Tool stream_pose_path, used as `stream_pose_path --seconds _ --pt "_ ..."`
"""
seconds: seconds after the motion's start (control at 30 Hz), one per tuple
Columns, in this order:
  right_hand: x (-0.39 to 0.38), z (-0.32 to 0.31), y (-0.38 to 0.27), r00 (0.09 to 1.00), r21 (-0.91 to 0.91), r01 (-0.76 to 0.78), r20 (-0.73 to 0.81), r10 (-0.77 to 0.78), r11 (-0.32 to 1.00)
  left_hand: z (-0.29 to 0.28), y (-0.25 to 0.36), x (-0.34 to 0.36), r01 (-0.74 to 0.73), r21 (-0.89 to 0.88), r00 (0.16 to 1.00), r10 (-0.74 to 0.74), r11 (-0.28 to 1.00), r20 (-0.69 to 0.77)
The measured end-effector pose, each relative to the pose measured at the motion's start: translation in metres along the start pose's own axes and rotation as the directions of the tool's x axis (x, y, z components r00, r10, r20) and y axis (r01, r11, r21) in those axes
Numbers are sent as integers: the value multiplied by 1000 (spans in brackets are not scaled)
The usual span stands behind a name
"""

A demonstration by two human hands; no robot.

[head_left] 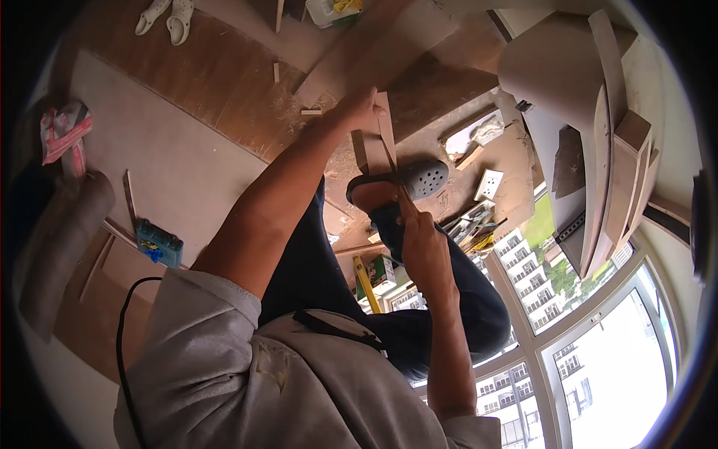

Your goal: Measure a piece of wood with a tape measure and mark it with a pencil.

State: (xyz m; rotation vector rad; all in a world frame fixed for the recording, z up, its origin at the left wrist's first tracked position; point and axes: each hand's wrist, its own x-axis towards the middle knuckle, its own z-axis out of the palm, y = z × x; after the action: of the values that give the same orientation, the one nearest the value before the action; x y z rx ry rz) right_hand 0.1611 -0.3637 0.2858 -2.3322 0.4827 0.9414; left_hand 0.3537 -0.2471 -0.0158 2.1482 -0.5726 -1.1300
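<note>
My left hand (365, 108) grips the far end of a narrow light wooden board (368, 153), with my arm stretched out from the left. My right hand (421, 243) is closed around a long thin tool (389, 153), perhaps a saw or blade, that lies along the board's length; its exact kind is unclear. My foot in a grey perforated clog (425, 177) is beside the board's near end, partly hidden behind the tool. My bent legs in dark trousers (292, 277) lie below.
Wooden panels (606, 172) lean at the right, above a glazed window (598, 359). On the floor are a white socket plate (489, 185), scattered tools (471, 224), a yellow level (365, 284), a teal case (158, 243), offcuts (311, 111) and white clogs (178, 26).
</note>
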Motion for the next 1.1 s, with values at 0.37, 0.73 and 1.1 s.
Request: stream_pose_path --seconds 0.37,0.73,1.1 --pt "94 40 22 994 -71 55 -90 -61 996 -4 22 8 46 -85 997 -40 995 72" --pt "156 49 43 994 -168 -23 -110 5 985 -1 49 16 -38 -57 999 39 998 27" --pt "68 40 24 998 -62 -17 -66 13 998 -3 29 3 -24 -30 999 25 999 33"
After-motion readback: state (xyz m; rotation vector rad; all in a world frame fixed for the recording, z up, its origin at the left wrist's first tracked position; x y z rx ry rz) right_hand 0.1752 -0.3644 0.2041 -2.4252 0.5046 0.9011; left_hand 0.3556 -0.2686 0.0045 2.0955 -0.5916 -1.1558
